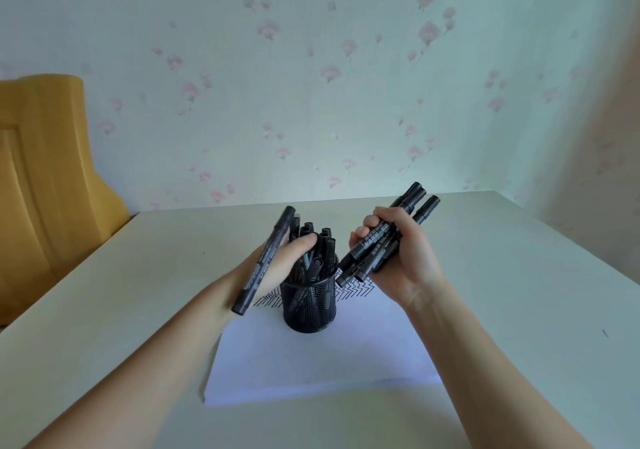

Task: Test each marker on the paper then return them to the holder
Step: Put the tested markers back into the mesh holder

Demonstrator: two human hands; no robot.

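Mesh holder (309, 305) on paper (311, 362), tabletop (502, 275); yellow chair (45, 178) left.
Left hand (277, 268) fingers grip one marker (265, 260); right hand (398, 261) fingers clasp a marker bundle (381, 237).

You see a pale tabletop (502, 292) that fills the lower part of the view, its far edge running against the wall. Near its right edge you can make out a small dark mark (604, 333), and a tiny dark speck (203, 253) lies toward the left edge. Past the far left corner stands a piece of yellow wooden furniture (45, 178) with a curved, grooved outline. Behind everything you face pale wallpaper (311, 85) scattered with pink flowers.
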